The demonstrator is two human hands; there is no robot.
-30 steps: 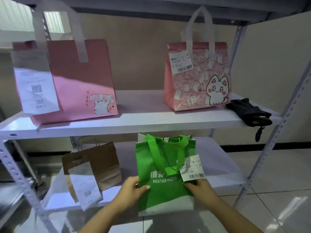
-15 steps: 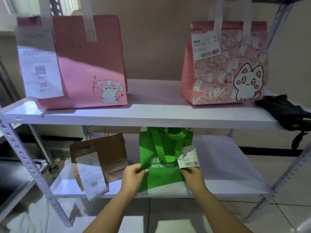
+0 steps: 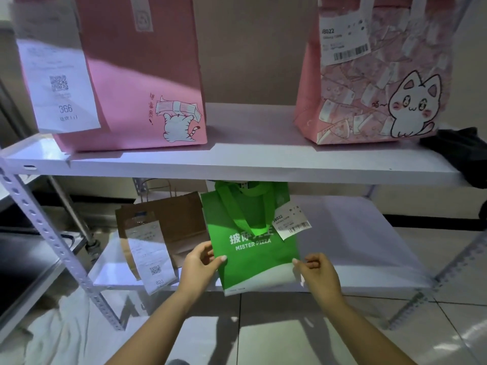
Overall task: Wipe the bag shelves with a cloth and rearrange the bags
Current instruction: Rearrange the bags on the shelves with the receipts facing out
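Note:
A green "Mister Pizza" bag [image 3: 253, 248] with a white receipt tag stands on the lower white shelf [image 3: 355, 241], its bottom at the shelf's front edge. My left hand [image 3: 201, 267] pinches its left side and my right hand [image 3: 317, 272] pinches its lower right corner. A brown paper bag [image 3: 179, 227] with a long receipt stands just left of it. On the upper shelf [image 3: 237, 159] a plain pink bag [image 3: 137, 75] stands at the left and a pink cat-print bag [image 3: 374, 83] at the right. No cloth shows in my hands.
A black bundle [image 3: 461, 154] lies on the upper shelf's right end. Perforated white uprights [image 3: 52, 238] frame the rack. Below is tiled floor with a crumpled white sheet [image 3: 52, 327] at the left. A dark surface [image 3: 23, 262] sits left of the rack.
The green bag has moved from in front of the rack back onto the lower shelf beside the brown bag. My view has come closer and lower; both hands have kept their hold.

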